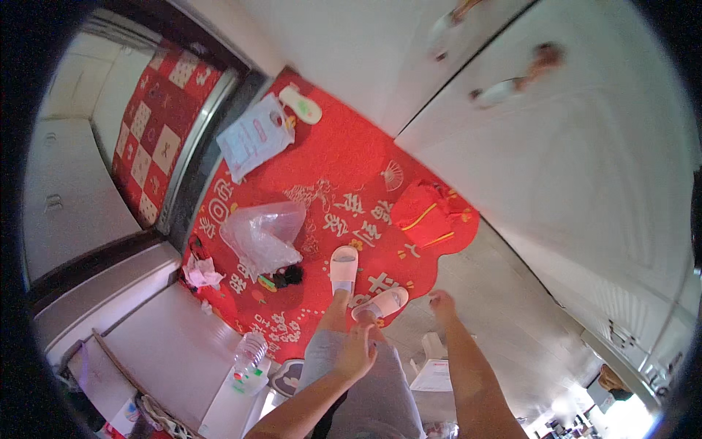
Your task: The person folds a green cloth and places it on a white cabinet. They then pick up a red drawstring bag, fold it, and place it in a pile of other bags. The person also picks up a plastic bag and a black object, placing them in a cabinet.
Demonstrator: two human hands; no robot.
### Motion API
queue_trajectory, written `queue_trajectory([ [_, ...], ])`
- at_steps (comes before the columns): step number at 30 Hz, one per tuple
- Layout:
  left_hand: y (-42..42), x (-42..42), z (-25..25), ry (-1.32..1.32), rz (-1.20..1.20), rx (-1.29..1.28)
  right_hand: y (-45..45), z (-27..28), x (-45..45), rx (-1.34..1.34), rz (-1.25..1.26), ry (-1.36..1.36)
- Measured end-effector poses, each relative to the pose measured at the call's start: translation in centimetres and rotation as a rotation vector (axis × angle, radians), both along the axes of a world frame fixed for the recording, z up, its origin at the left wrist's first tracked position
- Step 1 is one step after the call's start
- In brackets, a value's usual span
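Note:
My left hand (357,352) hovers over my thigh, its thumb and fingers loosely apart and nothing visible in them. Past my right knee, my right hand (442,305) hangs above the pale floor beside the mat. It is blurred, with the fingers partly curled, and nothing clear shows in it. Pink slide slippers (344,266) are on my feet on a red mat (351,148) with light characters and pictures. A crumpled clear plastic bag (263,233) lies left of my feet. Ahead on the right is a red fabric bag (425,214) with yellow trim.
A white printed bag (256,137) and a pale insole (300,105) lie at the mat's far end. White cabinet doors (537,159) stand to the right. An empty plastic bottle (250,351) lies on the left, near a white bench-like surface (170,329). A doorway threshold (208,126) borders the mat.

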State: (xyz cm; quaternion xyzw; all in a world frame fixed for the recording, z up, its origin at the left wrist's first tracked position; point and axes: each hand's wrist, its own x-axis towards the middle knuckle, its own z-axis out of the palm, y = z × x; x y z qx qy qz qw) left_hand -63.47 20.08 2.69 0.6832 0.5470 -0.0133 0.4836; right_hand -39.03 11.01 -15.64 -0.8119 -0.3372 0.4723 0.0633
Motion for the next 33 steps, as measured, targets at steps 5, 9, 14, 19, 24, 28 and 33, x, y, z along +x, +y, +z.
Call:
queue_trajectory([
  [5, 1.0, -5.0, -9.5, 0.097, 0.128, -0.160, 6.9, -11.1, 0.9, 0.029, 0.176, -0.276],
  [9, 1.2, -6.2, -15.2, 0.022, 0.211, -0.100, 12.6, -18.5, 4.6, 0.003, 0.335, -0.583],
  [14, 3.7, -6.7, -16.8, -0.085, 0.470, -0.285, 18.8, -18.2, 5.2, -0.229, 0.082, -0.401],
  [19, 2.0, -7.7, -16.6, -0.070, 0.466, -0.335, 14.1, -23.1, 3.4, -0.273, 0.392, -0.394],
  [24, 3.3, -4.1, -12.6, -0.052, 0.362, -0.253, 14.6, -15.1, -1.5, 0.139, -0.102, -0.069],
  [28, 5.1, -1.8, -7.5, -0.111, 0.374, -0.130, 14.0, -0.4, -3.7, 0.431, -0.224, 0.189],
  [33, 5.2, -2.0, -2.0, -0.122, 0.305, 0.117, 15.8, 19.3, -4.8, 0.871, -0.334, 0.195],
])
